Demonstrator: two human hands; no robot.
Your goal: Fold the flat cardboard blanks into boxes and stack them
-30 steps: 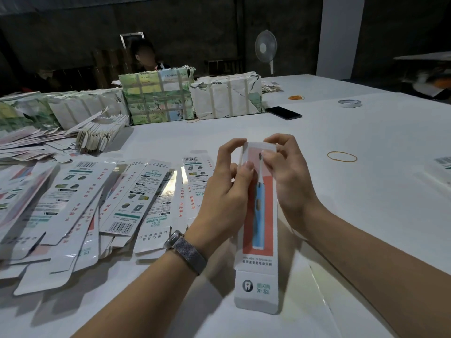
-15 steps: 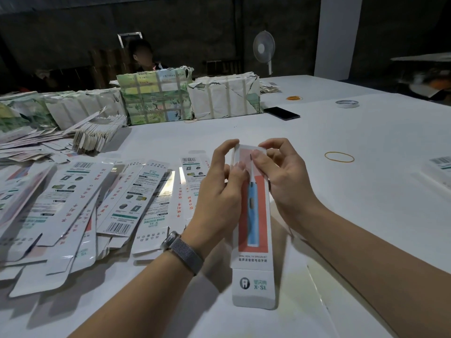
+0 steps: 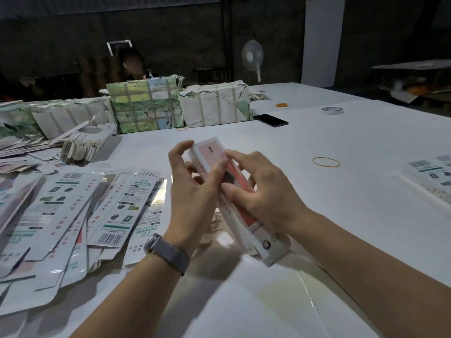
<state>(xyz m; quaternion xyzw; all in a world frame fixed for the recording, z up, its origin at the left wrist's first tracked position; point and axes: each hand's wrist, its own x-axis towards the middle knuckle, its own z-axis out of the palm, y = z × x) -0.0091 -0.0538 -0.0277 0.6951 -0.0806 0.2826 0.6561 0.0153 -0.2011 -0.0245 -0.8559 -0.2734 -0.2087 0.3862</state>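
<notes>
A long white and red toothbrush box (image 3: 211,152) is held slanted above the white table (image 3: 341,191), its far end up and to the left. My left hand (image 3: 192,191) grips its left side, thumb up by the top end. My right hand (image 3: 263,191) lies over its middle with fingers curled round it. Several flat printed blanks (image 3: 73,211) are spread over the table to the left. A folded box (image 3: 432,181) lies at the right edge.
Wrapped bundles (image 3: 146,106) and a fanned stack of blanks (image 3: 85,145) stand at the back left. A black phone (image 3: 271,120), a tape roll (image 3: 332,110) and a rubber band (image 3: 325,162) lie on the table. A person (image 3: 133,64) sits behind the bundles.
The box has tilted from pointing straight away to slanting left. My right hand slid down from its top end onto its middle. My left hand shifted lower along its side.
</notes>
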